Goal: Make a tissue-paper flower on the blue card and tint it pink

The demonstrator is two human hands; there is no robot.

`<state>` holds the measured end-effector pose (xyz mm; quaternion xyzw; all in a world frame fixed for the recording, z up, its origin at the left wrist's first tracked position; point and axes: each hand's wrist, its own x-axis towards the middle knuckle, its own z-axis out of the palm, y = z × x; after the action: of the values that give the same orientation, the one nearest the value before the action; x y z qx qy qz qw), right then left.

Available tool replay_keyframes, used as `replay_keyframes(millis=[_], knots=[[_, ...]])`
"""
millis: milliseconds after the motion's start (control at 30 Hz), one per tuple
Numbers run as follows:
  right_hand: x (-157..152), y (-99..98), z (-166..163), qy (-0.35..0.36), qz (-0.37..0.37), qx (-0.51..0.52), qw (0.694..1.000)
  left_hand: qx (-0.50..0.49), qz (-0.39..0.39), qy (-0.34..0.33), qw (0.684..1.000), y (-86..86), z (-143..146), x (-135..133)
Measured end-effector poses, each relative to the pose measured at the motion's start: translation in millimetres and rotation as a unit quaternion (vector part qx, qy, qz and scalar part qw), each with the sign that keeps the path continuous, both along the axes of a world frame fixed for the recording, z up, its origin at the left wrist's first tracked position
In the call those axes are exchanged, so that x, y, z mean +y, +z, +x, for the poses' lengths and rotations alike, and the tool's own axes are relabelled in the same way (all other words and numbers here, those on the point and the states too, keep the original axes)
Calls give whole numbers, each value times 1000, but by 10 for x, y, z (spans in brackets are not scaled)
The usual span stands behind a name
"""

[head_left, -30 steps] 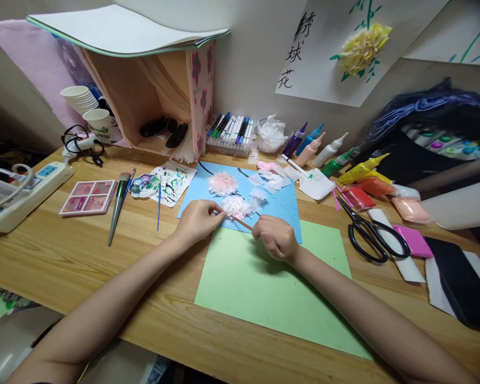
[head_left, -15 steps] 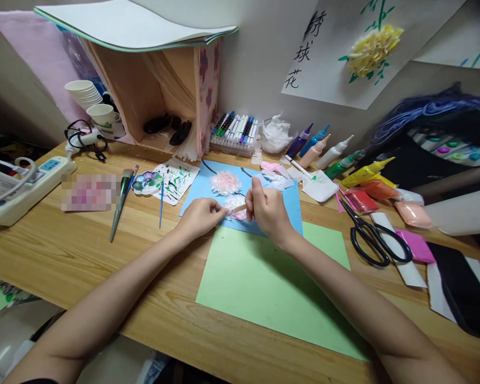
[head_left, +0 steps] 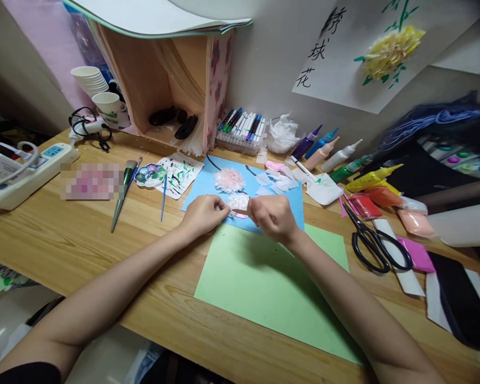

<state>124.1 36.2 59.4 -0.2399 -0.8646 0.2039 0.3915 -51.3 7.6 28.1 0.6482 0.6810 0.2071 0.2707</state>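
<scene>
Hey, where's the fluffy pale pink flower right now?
In the head view, the pale pink flower is near the center, on the blue sheet, just beyond the white flower and left of the paper scraps.

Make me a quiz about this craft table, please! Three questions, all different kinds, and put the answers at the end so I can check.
1. True or false: the scissors lie to the right of the green sheet.

2. Pick one. The fluffy pink flower is on a sheet of which colour?
A) yellow
B) blue
C) black

3. Fill in the blank: the thick brush lies nearer to the person's ____ hand.

Key:
1. True.
2. B, it is on the blue sheet.
3. Left; the left hand is closer to it.
</scene>
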Motion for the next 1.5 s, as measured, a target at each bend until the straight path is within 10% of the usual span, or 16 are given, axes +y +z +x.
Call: replay_keyframes(millis=[167,767,1500], knots=[[-33,-123,-54,39,167,-51,984,5,-4,2,1000,19,-5,-1],[-66,-114,-7,17,227,-71,971,-10,-12,-6,1000,15,-5,1],[-22,-165,13,-56,-57,22,997,-3,-13,-6,1000,22,5,2]])
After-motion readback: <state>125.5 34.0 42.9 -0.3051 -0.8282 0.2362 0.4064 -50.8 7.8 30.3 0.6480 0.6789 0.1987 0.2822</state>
